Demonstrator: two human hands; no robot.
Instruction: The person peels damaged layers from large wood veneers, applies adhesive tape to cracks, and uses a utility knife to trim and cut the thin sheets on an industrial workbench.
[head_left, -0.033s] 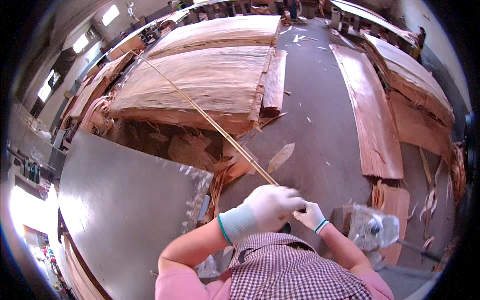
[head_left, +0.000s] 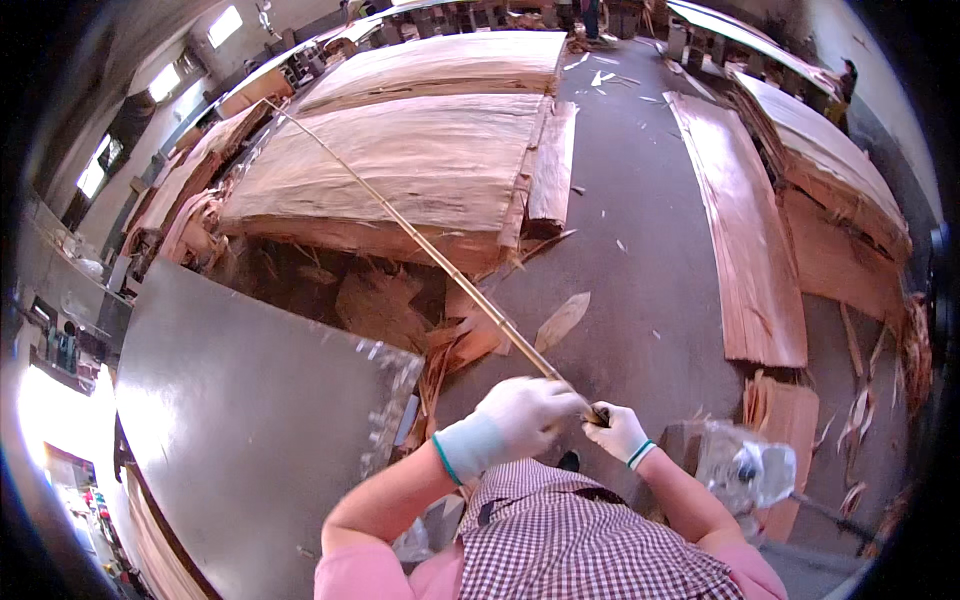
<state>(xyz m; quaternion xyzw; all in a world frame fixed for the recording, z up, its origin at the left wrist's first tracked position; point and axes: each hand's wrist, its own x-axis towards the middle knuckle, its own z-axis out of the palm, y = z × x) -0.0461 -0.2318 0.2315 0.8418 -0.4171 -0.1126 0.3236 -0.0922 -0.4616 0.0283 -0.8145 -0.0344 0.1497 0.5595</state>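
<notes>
A long, thin bamboo pole [head_left: 440, 258] slants from my hands up to the far left, crossing over a stack of wood veneer sheets [head_left: 390, 160]. My right hand [head_left: 620, 433], in a white glove, is closed around the pole's near end, where a dark patch shows. Beside it, my left hand [head_left: 525, 415], also gloved in white, curls its fingers against the pole just above that end. Those fingers are partly smeared by motion, and what they pinch is hidden.
At the left lies a large grey metal-topped table [head_left: 240, 390] with a ragged corner. Torn veneer scraps [head_left: 465, 340] cover the ground beside it. On the right are a long veneer strip [head_left: 745, 240], another veneer stack [head_left: 830, 160] and a plastic-wrapped device [head_left: 745, 465].
My left hand has shifted slightly left and down, uncovering the pole's dark near end. My right hand stays almost in place on the pole.
</notes>
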